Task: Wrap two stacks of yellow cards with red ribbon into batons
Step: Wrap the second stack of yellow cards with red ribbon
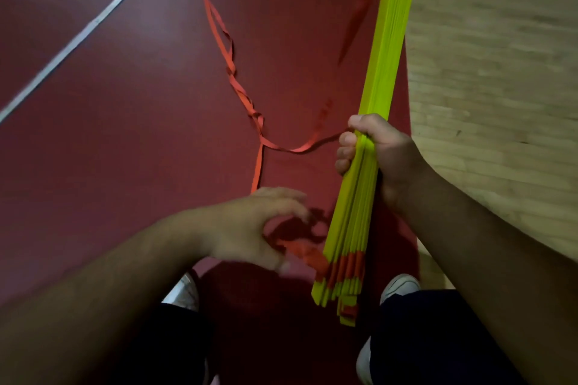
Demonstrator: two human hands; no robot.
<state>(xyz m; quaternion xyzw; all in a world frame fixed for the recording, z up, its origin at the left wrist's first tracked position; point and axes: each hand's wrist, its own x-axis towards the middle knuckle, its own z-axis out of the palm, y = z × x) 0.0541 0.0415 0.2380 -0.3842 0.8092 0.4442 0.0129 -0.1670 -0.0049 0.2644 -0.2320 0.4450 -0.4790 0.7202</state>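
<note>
A long stack of yellow cards runs from the top right down to the lower middle, with red ribbon bands near both ends. My right hand grips the stack around its middle. A red ribbon trails in loops across the floor and leads to my right hand's fingers. My left hand, blurred, sits left of the stack's lower end, its curled fingers close to the ribbon coming off the lower band. Whether it pinches the ribbon is not clear.
The floor is dark red with white lines; a pale wooden floor lies to the right. My knees in dark trousers and white shoes are at the bottom of the view.
</note>
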